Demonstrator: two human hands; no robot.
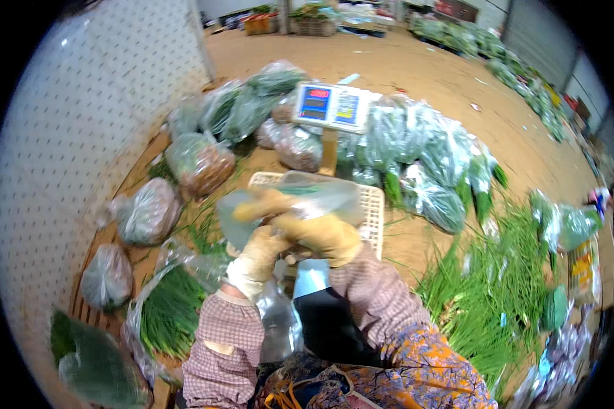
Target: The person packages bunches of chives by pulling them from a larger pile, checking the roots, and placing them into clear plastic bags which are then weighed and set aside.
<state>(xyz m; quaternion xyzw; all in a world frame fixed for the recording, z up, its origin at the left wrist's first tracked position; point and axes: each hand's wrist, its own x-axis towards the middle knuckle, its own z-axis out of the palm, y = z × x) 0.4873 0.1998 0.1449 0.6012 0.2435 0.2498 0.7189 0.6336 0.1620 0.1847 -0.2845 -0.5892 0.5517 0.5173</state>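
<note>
My gloved left hand and my gloved right hand meet in front of me, both in yellowish work gloves. Their fingers are closed together on a clear plastic bag, which spreads out beyond them over a cream plastic basket. The right hand's fingers are smeared by motion and partly overlap the left. Greenish contents show faintly through the film. Behind the basket a scale display stands on a post, facing me.
Filled plastic bags line the left side by a perforated white wall. Bagged greens lie behind the scale to the right. Loose green stalks spread at the right. An open bag of greens lies near my left forearm.
</note>
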